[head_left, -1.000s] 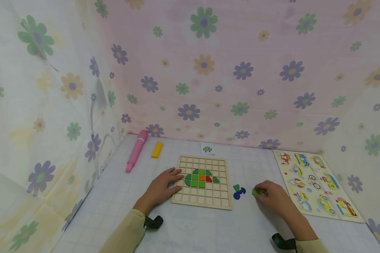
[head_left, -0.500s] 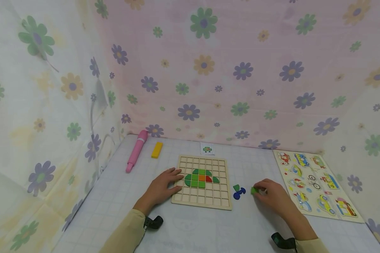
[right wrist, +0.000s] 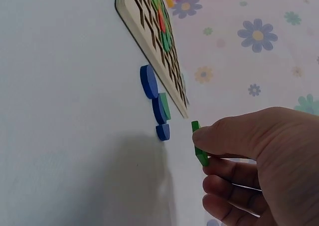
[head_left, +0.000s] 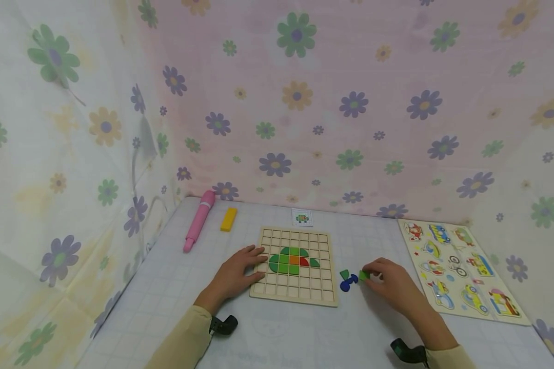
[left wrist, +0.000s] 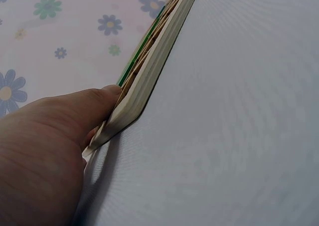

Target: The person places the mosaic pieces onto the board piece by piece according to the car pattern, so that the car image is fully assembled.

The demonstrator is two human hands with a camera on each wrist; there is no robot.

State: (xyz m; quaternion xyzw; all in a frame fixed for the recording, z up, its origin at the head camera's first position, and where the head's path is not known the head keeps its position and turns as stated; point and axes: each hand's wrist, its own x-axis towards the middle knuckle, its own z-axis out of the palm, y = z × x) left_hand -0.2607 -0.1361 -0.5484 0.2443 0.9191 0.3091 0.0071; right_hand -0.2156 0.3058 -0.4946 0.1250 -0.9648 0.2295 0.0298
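Board [head_left: 304,293] against left hand [head_left: 235,271], right hand [head_left: 393,285] pinching green, probably square piece [head_left: 362,275]

The head camera is looking forward and down from the near side, taking in the surface [head_left: 277,333], left hand [head_left: 233,271], right hand [head_left: 391,285] and flowered cloth [head_left: 323,148] beyond. The left wrist camera is sitting low and close, facing along the edge of the board [left wrist: 153,61]; how much of its face is showing is hard to tell. Also close and slanted, the right wrist camera is facing the green piece [right wrist: 201,156], blue pieces [right wrist: 148,81] and board. All three views are sharing board and cloth.
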